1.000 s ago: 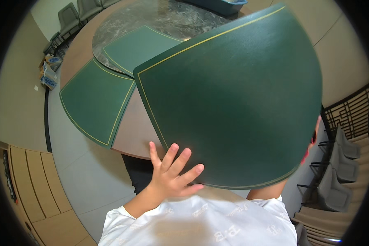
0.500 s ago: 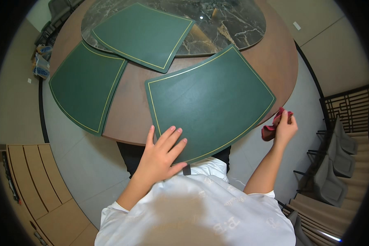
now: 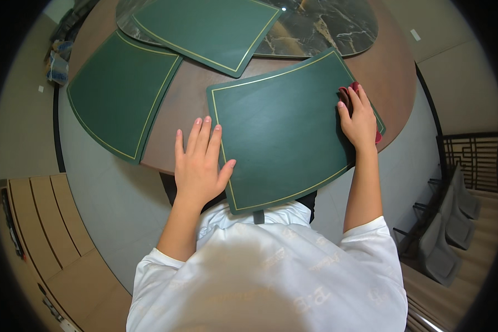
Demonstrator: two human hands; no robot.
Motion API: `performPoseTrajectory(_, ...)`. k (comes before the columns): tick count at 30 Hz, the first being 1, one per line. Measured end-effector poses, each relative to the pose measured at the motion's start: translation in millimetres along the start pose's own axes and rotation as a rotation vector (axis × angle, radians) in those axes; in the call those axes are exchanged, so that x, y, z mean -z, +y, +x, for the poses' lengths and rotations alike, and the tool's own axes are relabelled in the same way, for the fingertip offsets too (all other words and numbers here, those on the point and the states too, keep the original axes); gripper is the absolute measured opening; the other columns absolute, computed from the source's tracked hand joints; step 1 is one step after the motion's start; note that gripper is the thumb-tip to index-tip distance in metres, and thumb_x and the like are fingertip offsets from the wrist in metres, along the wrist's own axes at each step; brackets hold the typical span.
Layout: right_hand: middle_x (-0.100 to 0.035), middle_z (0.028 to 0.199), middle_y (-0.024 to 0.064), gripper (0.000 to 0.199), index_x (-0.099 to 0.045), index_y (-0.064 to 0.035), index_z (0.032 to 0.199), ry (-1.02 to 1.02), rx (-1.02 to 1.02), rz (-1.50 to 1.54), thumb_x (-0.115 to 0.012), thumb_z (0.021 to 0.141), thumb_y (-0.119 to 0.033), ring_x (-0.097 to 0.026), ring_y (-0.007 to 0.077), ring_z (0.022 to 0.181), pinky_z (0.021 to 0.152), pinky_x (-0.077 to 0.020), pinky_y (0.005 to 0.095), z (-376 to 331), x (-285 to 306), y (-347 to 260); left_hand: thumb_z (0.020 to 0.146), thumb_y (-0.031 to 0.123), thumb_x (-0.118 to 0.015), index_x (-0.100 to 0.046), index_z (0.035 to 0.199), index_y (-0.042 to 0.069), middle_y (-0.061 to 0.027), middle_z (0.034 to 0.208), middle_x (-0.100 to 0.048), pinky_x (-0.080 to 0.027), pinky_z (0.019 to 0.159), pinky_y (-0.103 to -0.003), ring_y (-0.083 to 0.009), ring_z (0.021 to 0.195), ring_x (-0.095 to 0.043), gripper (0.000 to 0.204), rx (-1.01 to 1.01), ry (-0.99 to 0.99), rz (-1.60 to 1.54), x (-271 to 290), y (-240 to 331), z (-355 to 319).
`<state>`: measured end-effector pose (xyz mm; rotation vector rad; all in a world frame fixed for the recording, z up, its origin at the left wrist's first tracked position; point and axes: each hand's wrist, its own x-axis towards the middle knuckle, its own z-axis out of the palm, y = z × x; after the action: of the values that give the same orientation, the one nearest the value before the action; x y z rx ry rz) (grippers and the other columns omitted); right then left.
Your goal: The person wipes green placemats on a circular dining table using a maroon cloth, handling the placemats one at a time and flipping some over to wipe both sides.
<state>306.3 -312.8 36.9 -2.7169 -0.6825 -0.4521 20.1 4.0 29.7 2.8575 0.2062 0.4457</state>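
Handling of a green mat at a round table. The front mat (image 3: 285, 141), dark green with a gold border line, lies across the centre of the frame, face up and slightly askew; its lower edge overhangs the brown tabletop (image 3: 398, 83) towards the person's white shirt (image 3: 293, 265). One second ago it was tipped up and hid much of the table; half a second ago it had been lowered, with the right hand out beyond its right corner.

The change now is at the right. The right hand (image 3: 359, 122) has come inward onto the mat's right border, its fingers and thumb gathered on a folded red cloth (image 3: 343, 95). The left hand (image 3: 198, 163), empty and flat with fingers extended, has slid up the left edge, its thumb over the mat's border; whether its fingertips rest on the tabletop I cannot tell. The hands are well apart, with the mat's width between them. In my judgement, the cloth is now placed for work on the upper face while the left hand steadies the piece.

A second mat (image 3: 122, 99) lies at the left; a third mat (image 3: 210, 30), upper left, partly covers the dark marble turntable (image 3: 326, 27).
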Motion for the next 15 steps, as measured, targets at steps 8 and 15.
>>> performPoseTrajectory(8,-0.065,0.155,0.0217,0.048,-0.075,-0.0064,0.134,-0.116,0.407,0.322,-0.080,0.086,-0.006,-0.062,0.0441,0.143,0.121,-0.0511,0.0504,-34.5,2.8,-145.1,0.094,0.031,-0.071,-0.040,0.168,-0.003,-0.0202,0.170,-0.052,-0.026,0.130,-0.068,-0.0417,0.158,-0.047,0.087,0.002,0.054,-0.060,-1.7,-0.4,0.2)
performPoseTrajectory(15,-0.068,0.146,0.0204,0.045,-0.076,-0.0025,0.128,-0.129,0.612,0.530,-0.080,0.083,-0.006,-0.067,0.0426,0.136,0.115,-0.0567,0.0490,-75.4,-8.5,-231.0,0.098,0.023,-0.062,-0.039,0.166,-0.004,-0.0205,0.161,-0.061,-0.032,0.128,-0.066,-0.0440,0.150,-0.056,0.077,-0.001,0.253,-0.178,-19.9,-10.3,-7.9)
